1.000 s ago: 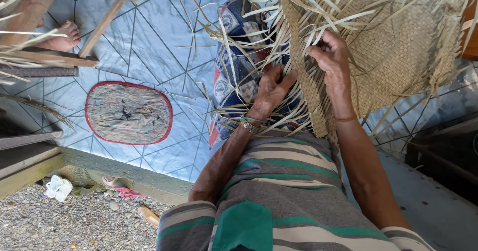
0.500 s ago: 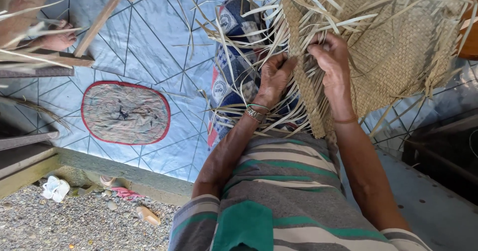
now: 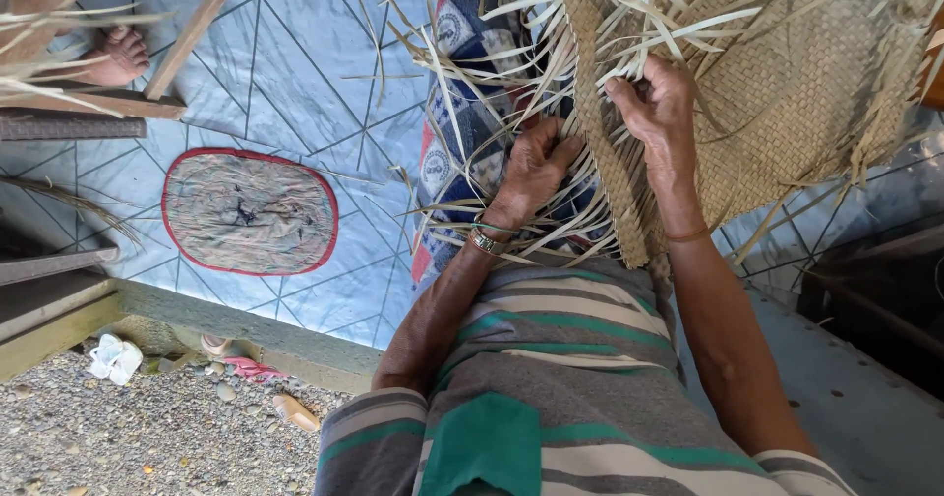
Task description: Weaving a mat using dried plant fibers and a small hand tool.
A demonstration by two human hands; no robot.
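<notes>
Woven mat (image 3: 787,93) sits upper right of frame, loose strips (image 3: 511,54) fanning out at center top. Right hand (image 3: 654,113) is pinched on strips at the mat's edge; left hand (image 3: 531,167) just beside it at center, fingers curled into strips over patterned cloth (image 3: 462,113). To do it well, prob: keep strips flat & taut w/ right, thread one at a time w/ left, snug vs the last row.

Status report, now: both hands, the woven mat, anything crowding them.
Left hand pinching loose straw strips at the mat's edge. Right hand gripping woven mat along its unfinished border. Loose strips splay around both hands; patterned cloth lies underneath.
</notes>
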